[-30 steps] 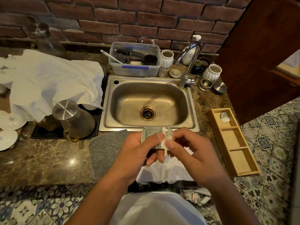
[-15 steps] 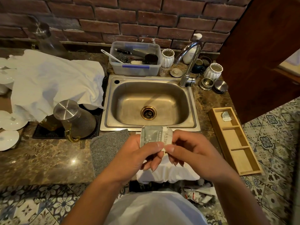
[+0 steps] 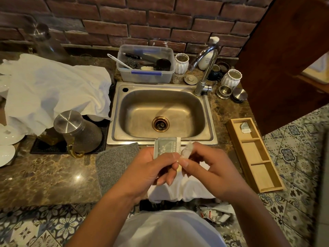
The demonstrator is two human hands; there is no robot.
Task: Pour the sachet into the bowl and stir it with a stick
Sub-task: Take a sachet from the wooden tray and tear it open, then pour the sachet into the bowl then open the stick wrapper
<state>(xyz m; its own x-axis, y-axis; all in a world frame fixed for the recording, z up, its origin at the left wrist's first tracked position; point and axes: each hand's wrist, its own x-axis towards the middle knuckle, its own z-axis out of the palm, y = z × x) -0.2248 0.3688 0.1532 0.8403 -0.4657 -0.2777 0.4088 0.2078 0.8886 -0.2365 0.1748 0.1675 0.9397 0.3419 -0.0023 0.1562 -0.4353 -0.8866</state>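
- Down by the counter's front edge, the left hand [image 3: 147,168] pinches a grey-green sachet [image 3: 166,146] upright, thumb across its face.
- Right hand [image 3: 211,168] grips a torn strip [image 3: 187,150] (blurred, pale) just beside the sachet's right edge.
- Behind them: grey cloth [image 3: 115,161], then the steel sink [image 3: 161,113].
- Far right, a wooden tray [image 3: 256,155] holds another sachet [image 3: 245,128].
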